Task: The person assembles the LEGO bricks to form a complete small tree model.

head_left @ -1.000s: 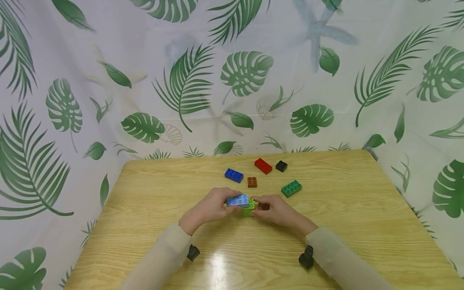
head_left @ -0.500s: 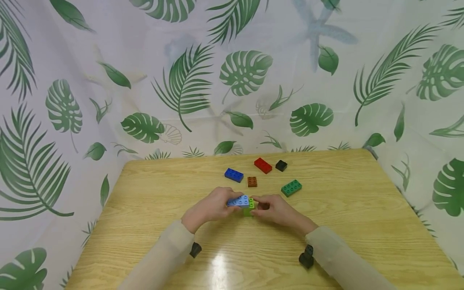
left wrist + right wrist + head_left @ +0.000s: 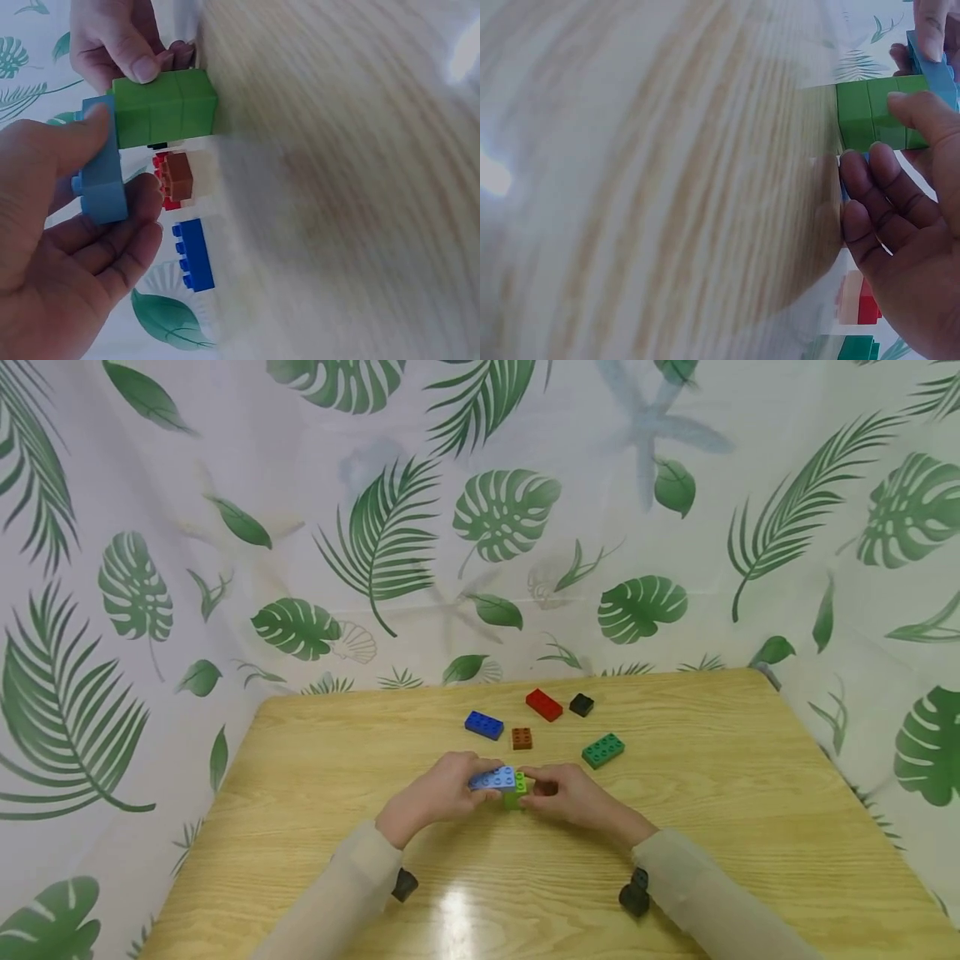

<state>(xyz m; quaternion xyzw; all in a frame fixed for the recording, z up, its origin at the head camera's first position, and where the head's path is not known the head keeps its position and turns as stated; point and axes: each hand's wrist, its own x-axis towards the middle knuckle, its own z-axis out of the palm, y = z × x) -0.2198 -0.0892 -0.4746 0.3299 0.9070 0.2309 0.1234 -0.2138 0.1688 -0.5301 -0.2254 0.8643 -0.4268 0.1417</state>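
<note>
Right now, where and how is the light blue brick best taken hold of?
Probably by the long sides of the light blue brick's overhanging part, coming from the left, where the left hand holds it. It lies studs up, those sides flat and parallel; its right end sits over the lime stack that the right hand pinches, leaving less room for a grip there.

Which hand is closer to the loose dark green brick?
Right. The right hand is below and slightly left of the dark green brick in the head view; the left hand, holding the light blue brick, is farther left.
</note>
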